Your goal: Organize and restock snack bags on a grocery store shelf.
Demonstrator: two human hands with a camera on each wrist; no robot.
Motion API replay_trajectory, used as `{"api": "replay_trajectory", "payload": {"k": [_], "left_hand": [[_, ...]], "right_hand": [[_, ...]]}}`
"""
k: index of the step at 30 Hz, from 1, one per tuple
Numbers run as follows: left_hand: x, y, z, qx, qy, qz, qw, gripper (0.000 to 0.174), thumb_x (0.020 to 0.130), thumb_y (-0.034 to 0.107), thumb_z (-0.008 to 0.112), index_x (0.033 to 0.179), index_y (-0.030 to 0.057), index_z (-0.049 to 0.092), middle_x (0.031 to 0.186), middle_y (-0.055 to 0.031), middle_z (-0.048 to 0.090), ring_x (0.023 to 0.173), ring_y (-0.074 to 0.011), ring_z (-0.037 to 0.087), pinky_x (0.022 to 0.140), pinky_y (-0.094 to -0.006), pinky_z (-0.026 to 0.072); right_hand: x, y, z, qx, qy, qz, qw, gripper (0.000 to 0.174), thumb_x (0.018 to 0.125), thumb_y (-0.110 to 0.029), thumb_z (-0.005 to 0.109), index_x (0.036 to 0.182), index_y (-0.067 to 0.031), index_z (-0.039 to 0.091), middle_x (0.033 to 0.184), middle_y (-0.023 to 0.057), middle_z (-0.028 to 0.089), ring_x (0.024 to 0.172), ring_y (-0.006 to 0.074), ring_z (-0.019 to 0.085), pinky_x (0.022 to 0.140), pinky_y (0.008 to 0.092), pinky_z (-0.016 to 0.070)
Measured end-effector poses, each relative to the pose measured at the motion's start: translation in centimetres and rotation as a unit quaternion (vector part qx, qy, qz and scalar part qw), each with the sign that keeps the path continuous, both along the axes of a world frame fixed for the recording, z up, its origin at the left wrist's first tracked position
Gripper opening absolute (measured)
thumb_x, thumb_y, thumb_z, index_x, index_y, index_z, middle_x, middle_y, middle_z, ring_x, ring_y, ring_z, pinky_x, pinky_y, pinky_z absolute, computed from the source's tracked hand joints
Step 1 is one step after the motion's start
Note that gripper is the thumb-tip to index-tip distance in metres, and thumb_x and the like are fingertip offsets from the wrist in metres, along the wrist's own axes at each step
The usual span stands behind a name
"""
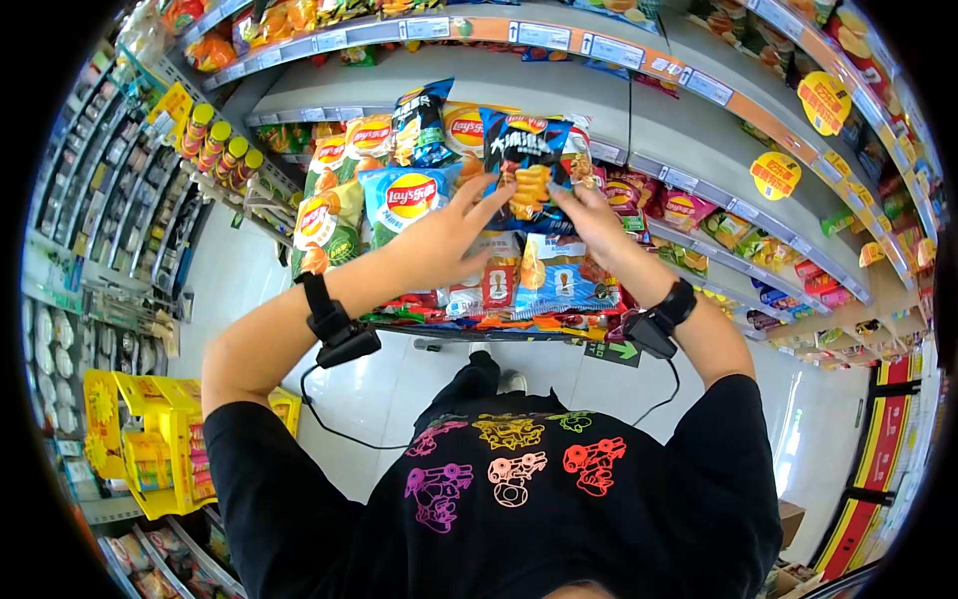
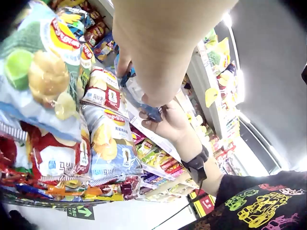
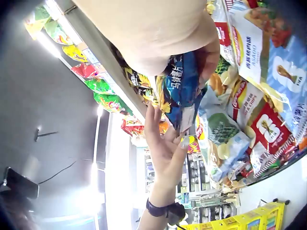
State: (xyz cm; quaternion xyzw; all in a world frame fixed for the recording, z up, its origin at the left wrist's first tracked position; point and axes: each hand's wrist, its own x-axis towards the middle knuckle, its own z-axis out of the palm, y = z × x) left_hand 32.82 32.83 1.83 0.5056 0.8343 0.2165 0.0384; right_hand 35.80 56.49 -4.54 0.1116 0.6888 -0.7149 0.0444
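Observation:
A black and blue chip bag [image 1: 527,165] is held tilted above a pile of chip bags. My right hand [image 1: 599,225] grips its right side with the thumb on the front; in the right wrist view these fingers wrap the blue side of the bag [image 3: 184,81]. My left hand [image 1: 444,235] touches the bag's left side with spread, fairly straight fingers. The right wrist view shows the left hand [image 3: 165,153] by a lower corner of the bag. A blue Lay's bag [image 1: 407,197] and another dark bag [image 1: 421,125] stand left of the held one.
Under the hands, red and blue bags [image 1: 564,278] fill the front of the display. Behind it run shelves with price labels [image 1: 584,45], stocked with more snacks. A yellow display stand [image 1: 165,439] is at lower left, and tiled floor [image 1: 399,384] shows below the display.

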Motion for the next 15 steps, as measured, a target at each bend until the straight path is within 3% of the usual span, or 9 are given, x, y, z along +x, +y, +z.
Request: {"api": "replay_trajectory", "payload": {"k": [2,5,6,8,9,10,12,13,15], "left_hand": [[0.7,0.0,-0.3,-0.019,-0.005,-0.003,1.000,0.074,0.074,0.011,0.061,0.139,0.0117,0.025,0.135,-0.0210,0.029,0.097,-0.0393,0.056,0.078,-0.0408,0.0505],[1.5,0.4,-0.4,-0.024,0.018,-0.011,0.999,0.072,0.075,0.015,0.061,0.138,0.0147,0.028,0.136,-0.0215,0.028,0.082,-0.0372,0.060,0.072,-0.0421,0.0513],[1.7,0.4,-0.6,-0.049,0.033,-0.009,0.998,0.072,0.074,0.016,0.062,0.138,0.0141,0.028,0.138,-0.0221,0.026,0.079,-0.0375,0.061,0.069,-0.0421,0.0520],[2.2,0.3,-1.1,-0.053,0.047,-0.006,0.997,0.073,0.074,0.018,0.063,0.138,0.0153,0.029,0.138,-0.0222,0.025,0.071,-0.0382,0.062,0.064,-0.0422,0.0528],[2.8,0.4,-0.6,-0.066,0.060,0.003,0.996,0.075,0.073,0.019,0.065,0.138,0.0170,0.028,0.139,-0.0227,0.024,0.067,-0.0387,0.062,0.061,-0.0423,0.0533],[2.9,0.3,-0.7,-0.056,0.066,-0.007,0.996,0.076,0.072,0.021,0.065,0.138,0.0185,0.028,0.139,-0.0228,0.023,0.068,-0.0387,0.062,0.061,-0.0428,0.0534],[3.0,0.3,-0.6,-0.055,0.082,-0.023,0.995,0.077,0.071,0.021,0.066,0.139,0.0191,0.028,0.140,-0.0232,0.023,0.068,-0.0380,0.062,0.061,-0.0427,0.0533],[2.8,0.3,-1.0,-0.054,0.082,-0.027,0.995,0.080,0.069,0.021,0.068,0.139,0.0194,0.029,0.140,-0.0231,0.024,0.067,-0.0357,0.063,0.060,-0.0406,0.0532],[2.6,0.5,-1.6,-0.059,0.095,-0.031,0.993,0.081,0.068,0.020,0.068,0.139,0.0190,0.029,0.139,-0.0230,0.025,0.067,-0.0340,0.063,0.059,-0.0387,0.0530]], "right_hand": [[1.0,-0.5,-0.8,-0.023,0.018,-0.003,1.000,0.046,0.088,-0.042,0.056,0.107,-0.0012,0.051,0.093,0.0085,0.062,0.080,0.0135,0.061,0.060,0.0268,0.0518],[1.3,-0.5,-4.5,0.066,0.086,-0.037,0.993,0.045,0.088,-0.042,0.056,0.101,0.0011,0.056,0.089,0.0083,0.062,0.081,0.0144,0.058,0.071,0.0309,0.0461],[2.7,-1.3,-2.2,0.083,0.069,-0.030,0.994,0.044,0.087,-0.041,0.056,0.098,0.0012,0.057,0.087,0.0095,0.063,0.079,0.0161,0.059,0.070,0.0323,0.0463],[2.5,-1.0,-5.9,0.163,0.071,-0.037,0.983,0.043,0.087,-0.041,0.057,0.100,0.0008,0.057,0.088,0.0118,0.063,0.080,0.0177,0.060,0.071,0.0328,0.0463],[3.6,-1.9,-4.2,0.199,0.092,-0.043,0.975,0.042,0.087,-0.039,0.057,0.102,0.0006,0.057,0.090,0.0144,0.064,0.080,0.0201,0.061,0.072,0.0334,0.0465],[4.6,-2.7,-3.1,0.140,0.088,-0.049,0.985,0.042,0.086,-0.037,0.058,0.104,0.0008,0.056,0.091,0.0152,0.064,0.081,0.0211,0.061,0.072,0.0331,0.0466],[6.1,-3.9,-2.4,0.153,0.122,-0.078,0.978,0.043,0.086,-0.036,0.059,0.107,0.0014,0.054,0.091,0.0157,0.064,0.080,0.0220,0.061,0.073,0.0329,0.0466],[6.5,-4.2,-2.2,0.161,0.072,-0.072,0.982,0.041,0.085,-0.034,0.060,0.105,0.0017,0.054,0.087,0.0153,0.063,0.078,0.0212,0.061,0.070,0.0331,0.0465],[6.6,-4.4,-2.8,0.198,0.083,-0.077,0.974,0.039,0.085,-0.033,0.061,0.100,0.0020,0.053,0.078,0.0169,0.062,0.072,0.0242,0.061,0.066,0.0355,0.0458]]}}
